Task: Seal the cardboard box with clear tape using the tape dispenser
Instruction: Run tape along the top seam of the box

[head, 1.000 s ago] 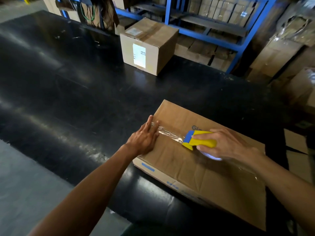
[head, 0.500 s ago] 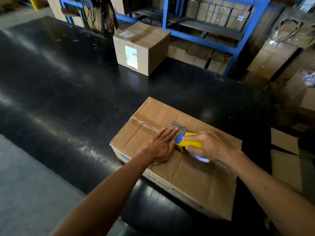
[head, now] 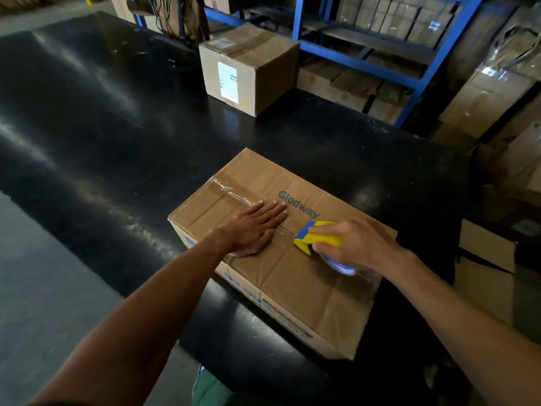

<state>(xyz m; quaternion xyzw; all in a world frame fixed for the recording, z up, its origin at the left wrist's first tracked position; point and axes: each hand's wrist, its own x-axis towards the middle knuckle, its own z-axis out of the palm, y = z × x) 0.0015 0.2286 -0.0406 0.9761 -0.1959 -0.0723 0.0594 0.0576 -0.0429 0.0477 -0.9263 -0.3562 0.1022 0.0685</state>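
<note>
One cardboard box (head: 292, 259) lay at centre frame on a black table (head: 102, 127), its top seam partly covered by one strip of clear tape (head: 234, 194). The left hand (head: 251, 227) lay flat, fingers extended, pressing the tape. The right hand (head: 351, 244) was clenched around one yellow-and-blue tape dispenser (head: 316, 235) resting on the lid, right of centre. A second, labelled box (head: 248, 68) stood at upper centre, before blue shelving (head: 366, 51).

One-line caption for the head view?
Left hand flat on the cardboard box, right hand gripping the yellow tape dispenser along its seam.
</note>
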